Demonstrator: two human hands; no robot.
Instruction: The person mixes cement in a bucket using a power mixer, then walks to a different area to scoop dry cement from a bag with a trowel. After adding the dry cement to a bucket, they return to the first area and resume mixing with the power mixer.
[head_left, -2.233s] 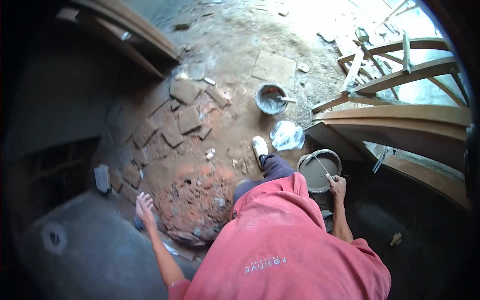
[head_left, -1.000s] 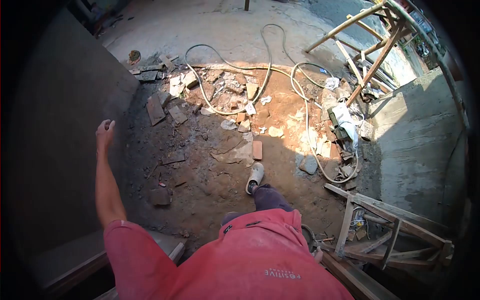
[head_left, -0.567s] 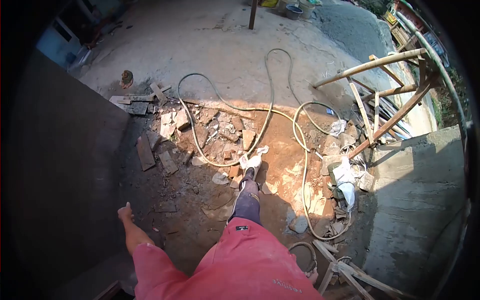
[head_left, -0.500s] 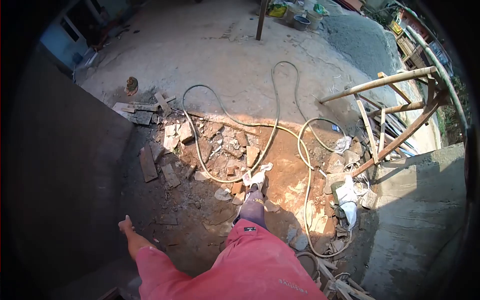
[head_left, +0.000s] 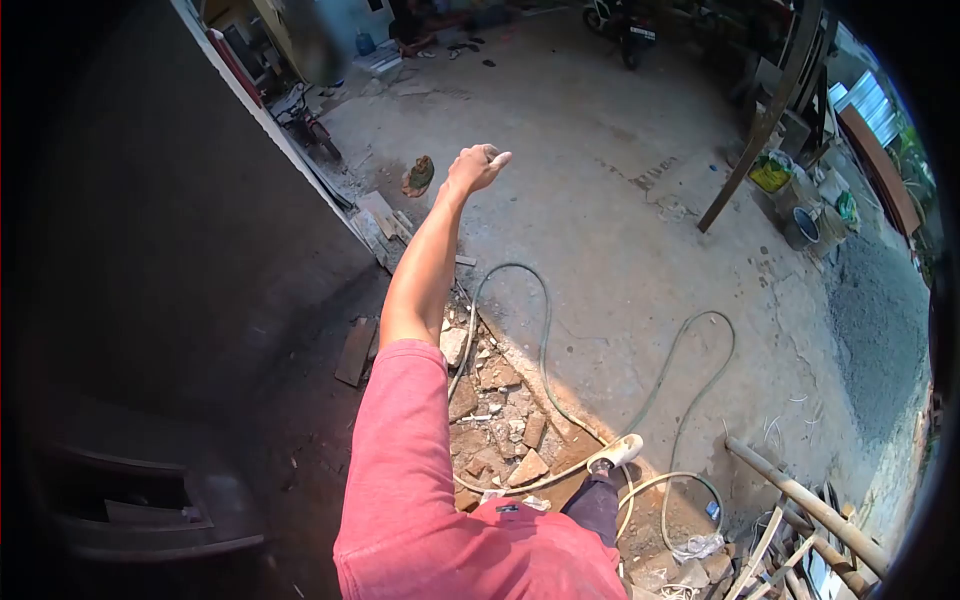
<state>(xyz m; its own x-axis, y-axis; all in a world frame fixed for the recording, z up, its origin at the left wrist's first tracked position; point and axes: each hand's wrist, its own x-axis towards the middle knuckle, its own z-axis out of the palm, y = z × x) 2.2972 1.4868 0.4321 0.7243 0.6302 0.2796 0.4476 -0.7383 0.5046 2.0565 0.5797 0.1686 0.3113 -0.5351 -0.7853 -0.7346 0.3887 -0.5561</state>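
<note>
My left hand (head_left: 480,168) is raised in front of me at the end of an outstretched arm, over the concrete yard. Its fingers are curled in and the thumb sticks out to the right; I see nothing in it. Nearest to it in the picture is a small brownish-green lump (head_left: 418,177) on the ground. Below the arm, a green and yellow hose (head_left: 545,330) loops over broken stones and out onto the concrete. My foot in a pale shoe (head_left: 617,452) is beside the hose at the edge of the concrete. My right hand is out of view.
A dark wall (head_left: 200,180) rises on my left. Broken stones (head_left: 500,375) lie below the slab edge. A wooden post (head_left: 745,160) stands at the right, near buckets (head_left: 802,228) and a gravel heap (head_left: 880,310). Bamboo poles (head_left: 805,505) lean at lower right. A motorcycle (head_left: 625,35) is parked at the back.
My left arm has swung up and forward from low on the left. My foot is now up at the concrete edge, and the view has turned left and lifted toward the yard.
</note>
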